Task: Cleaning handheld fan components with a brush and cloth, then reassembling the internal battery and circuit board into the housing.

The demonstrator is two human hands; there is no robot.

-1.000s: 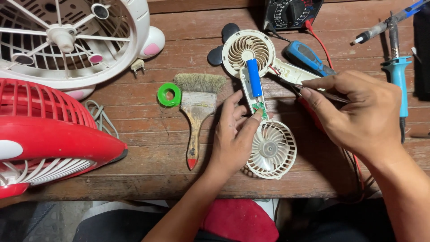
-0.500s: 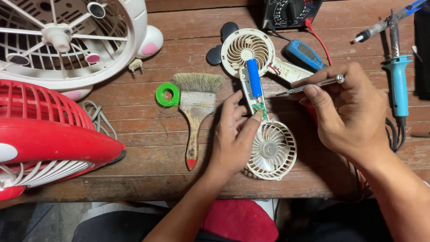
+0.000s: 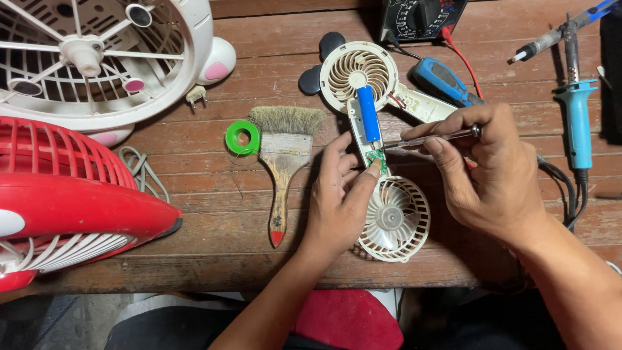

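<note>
Centre of the frame, on the wooden workbench (image 3: pixel 214 214), lies a small white handheld fan (image 3: pixel 369 129) opened up, its round grille toward the top and its handle running down the middle with a blue battery cell (image 3: pixel 368 112) sitting in it. Just below the cell, a little green circuit board (image 3: pixel 376 160) shows. The left hand (image 3: pixel 340 198) comes up from the bottom centre, fingers curled around the handle, thumb tip pressed right beside the green board. The right hand (image 3: pixel 495 175) sits at centre right, fingers pinched tight on a thin metal tool (image 3: pixel 431 138), maybe a screwdriver, and its tip points left at the board; whether it touches, I cannot tell. Under both hands, lower centre, rests a loose white fan grille (image 3: pixel 395 220) with the blades showing through.

Left of the hands, a worn paintbrush (image 3: pixel 283 168) lies bristles up, red tip down, and a green ring of tape (image 3: pixel 242 137) sits just beside its bristles. Far left, a big red fan (image 3: pixel 71 201) fills the lower corner, with a large white fan (image 3: pixel 97 58) above it in the upper left. Along the top edge stands a black multimeter (image 3: pixel 421 16), red lead trailing down. Near it lies a blue-handled tool (image 3: pixel 444 81), and at the right edge a soldering iron with a light blue grip (image 3: pixel 576 120).
</note>
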